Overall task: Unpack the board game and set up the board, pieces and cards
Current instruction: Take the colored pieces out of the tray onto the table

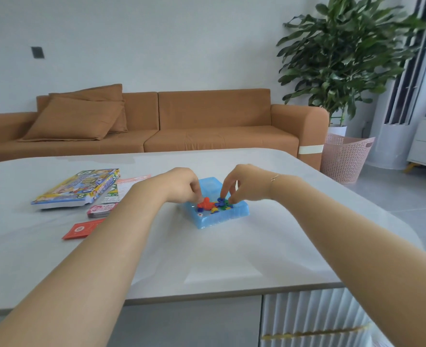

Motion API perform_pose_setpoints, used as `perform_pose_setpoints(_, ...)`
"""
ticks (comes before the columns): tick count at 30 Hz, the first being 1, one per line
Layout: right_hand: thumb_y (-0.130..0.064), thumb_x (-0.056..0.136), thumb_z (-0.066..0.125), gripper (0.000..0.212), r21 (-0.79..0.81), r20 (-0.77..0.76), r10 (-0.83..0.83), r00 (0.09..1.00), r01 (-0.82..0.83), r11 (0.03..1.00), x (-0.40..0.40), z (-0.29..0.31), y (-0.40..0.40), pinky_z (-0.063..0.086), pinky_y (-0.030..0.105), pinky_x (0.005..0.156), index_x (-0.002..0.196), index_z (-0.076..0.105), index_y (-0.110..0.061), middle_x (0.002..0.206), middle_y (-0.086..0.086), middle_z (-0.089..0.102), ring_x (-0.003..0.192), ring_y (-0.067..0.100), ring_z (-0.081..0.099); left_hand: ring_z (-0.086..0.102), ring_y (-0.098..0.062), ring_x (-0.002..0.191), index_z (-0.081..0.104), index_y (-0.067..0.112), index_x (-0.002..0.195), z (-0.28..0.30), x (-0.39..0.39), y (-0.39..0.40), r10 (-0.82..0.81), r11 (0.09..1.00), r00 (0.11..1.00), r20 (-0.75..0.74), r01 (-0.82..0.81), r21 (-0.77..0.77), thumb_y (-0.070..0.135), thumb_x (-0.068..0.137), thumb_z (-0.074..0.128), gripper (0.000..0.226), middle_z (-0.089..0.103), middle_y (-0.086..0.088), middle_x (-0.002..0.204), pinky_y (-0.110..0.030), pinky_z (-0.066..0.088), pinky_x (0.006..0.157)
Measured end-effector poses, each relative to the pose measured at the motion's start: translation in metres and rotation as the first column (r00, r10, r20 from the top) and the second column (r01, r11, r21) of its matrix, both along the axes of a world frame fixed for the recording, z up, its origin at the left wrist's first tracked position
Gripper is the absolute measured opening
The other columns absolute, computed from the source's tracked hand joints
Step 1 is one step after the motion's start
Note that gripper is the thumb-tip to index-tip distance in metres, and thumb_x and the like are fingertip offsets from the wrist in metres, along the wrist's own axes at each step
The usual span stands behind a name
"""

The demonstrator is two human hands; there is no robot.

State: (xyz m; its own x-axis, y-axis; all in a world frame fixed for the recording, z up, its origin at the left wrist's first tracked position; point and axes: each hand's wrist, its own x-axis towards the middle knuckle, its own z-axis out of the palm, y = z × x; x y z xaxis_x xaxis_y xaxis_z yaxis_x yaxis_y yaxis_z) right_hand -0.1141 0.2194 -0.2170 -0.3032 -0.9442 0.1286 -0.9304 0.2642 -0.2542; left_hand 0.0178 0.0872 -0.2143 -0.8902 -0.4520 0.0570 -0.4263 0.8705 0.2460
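- Red cards (81, 229) lie flat near the table (232, 259) edge.
- Both hands reach into the blue tray (222, 216): left hand (181, 184) pinches red pieces (205, 204), right hand (244, 184) a blue piece (221, 201).
- Pieces look light, stiff, small; pinch each from above.
- Game box (79, 190) lies farther left.

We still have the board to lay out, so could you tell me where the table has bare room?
Bare: the near stretch between the blue tray and the front edge, and everything right of the tray. Crowded: the left, where the game box, leaflet, pink card deck and red cards lie.
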Motion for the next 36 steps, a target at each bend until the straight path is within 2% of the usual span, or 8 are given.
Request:
perform_pose_setpoints(5,-0.019,0.080,0.069,0.023,0.006,-0.031,-0.011,0.999,0.011,1.000,0.004,-0.012,-0.015,0.043,0.026,0.066,0.102,0.072,-0.024,0.095,0.004,0.066,0.083,0.017,0.053,0.060,-0.015,0.086,0.066,0.019,0.081,0.006,0.010,-0.004,-0.026,0.998,0.996,-0.086,0.031,0.061,0.024,0.083,0.069,0.006,0.067,0.003,0.089,-0.027,0.048,0.074)
perform_pose_setpoints(10,-0.026,0.085,0.068,0.015,-0.068,-0.082,0.002,0.997,-0.007,0.998,0.005,-0.016,-0.018,0.039,0.022,0.065,0.096,0.073,-0.019,0.086,-0.005,0.061,0.081,0.013,0.051,0.058,-0.011,0.066,0.063,0.016,0.079,0.012,0.016,-0.005,0.025,0.993,0.983,-0.181,-0.003,0.121,0.012,0.082,0.065,0.005,0.066,0.000,0.076,-0.021,0.045,0.058)
perform_pose_setpoints(13,-0.029,0.087,0.065,0.015,-0.180,-0.091,0.005,0.996,-0.021,0.983,0.004,-0.016,-0.017,0.030,0.012,0.057,0.090,0.073,-0.017,0.076,-0.014,0.053,0.068,0.004,0.045,0.064,-0.015,0.066,0.058,0.011,0.092,0.011,0.017,-0.003,0.064,0.962,0.967,-0.245,0.006,0.273,0.006,0.087,0.059,0.007,0.066,-0.009,0.082,-0.023,0.054,0.064)
perform_pose_setpoints(18,-0.021,0.087,0.065,0.014,-0.318,0.207,0.008,0.978,0.059,0.946,-0.003,0.001,-0.009,0.043,0.012,0.054,0.082,0.071,-0.010,0.074,-0.003,0.069,0.054,0.001,0.052,0.064,-0.015,0.074,0.058,0.013,0.112,0.012,0.016,0.003,0.061,0.877,0.954,-0.295,0.090,0.471,0.010,0.091,0.055,0.021,0.061,-0.004,0.085,-0.025,0.056,0.077)
perform_pose_setpoints(21,-0.015,0.087,0.065,0.012,-0.325,0.333,-0.003,0.943,0.117,0.938,-0.013,0.008,0.003,0.056,0.031,0.064,0.082,0.071,-0.005,0.076,0.006,0.072,0.060,0.013,0.059,0.063,-0.012,0.069,0.067,0.011,0.106,0.010,0.011,0.005,0.069,0.862,0.945,-0.319,0.104,0.497,0.011,0.091,0.056,0.019,0.061,-0.001,0.081,-0.021,0.056,0.073)
perform_pose_setpoints(25,-0.007,0.086,0.063,0.011,-0.328,0.456,-0.044,0.889,0.214,0.920,-0.033,0.009,0.027,0.059,0.030,0.070,0.084,0.071,0.001,0.078,0.012,0.072,0.064,0.018,0.065,0.070,-0.014,0.078,0.067,0.005,0.101,0.005,-0.001,0.010,0.099,0.805,0.921,-0.377,0.148,0.574,0.015,0.086,0.067,0.018,0.067,-0.007,0.089,-0.025,0.057,0.078)
perform_pose_setpoints(31,-0.002,0.080,0.063,0.008,-0.292,0.451,-0.245,0.858,0.401,0.868,-0.079,0.000,0.075,0.058,0.030,0.075,0.082,0.071,-0.001,0.079,0.016,0.072,0.067,0.022,0.067,0.065,-0.010,0.082,0.069,0.010,0.096,0.004,-0.044,0.047,0.084,0.851,0.893,-0.441,0.166,0.498,0.013,0.078,0.075,0.019,0.074,-0.003,0.093,-0.020,0.046,0.069)
perform_pose_setpoints(36,0.006,0.076,0.064,0.010,-0.196,0.477,-0.332,0.814,0.467,0.862,-0.101,-0.020,0.096,0.058,0.025,0.068,0.076,0.068,-0.003,0.077,0.015,0.071,0.062,0.019,0.066,0.070,-0.019,0.084,0.069,0.015,0.079,-0.012,-0.088,0.073,0.038,0.912,0.933,-0.358,0.114,0.394,0.014,0.070,0.080,0.015,0.074,-0.005,0.083,-0.028,0.051,0.079)
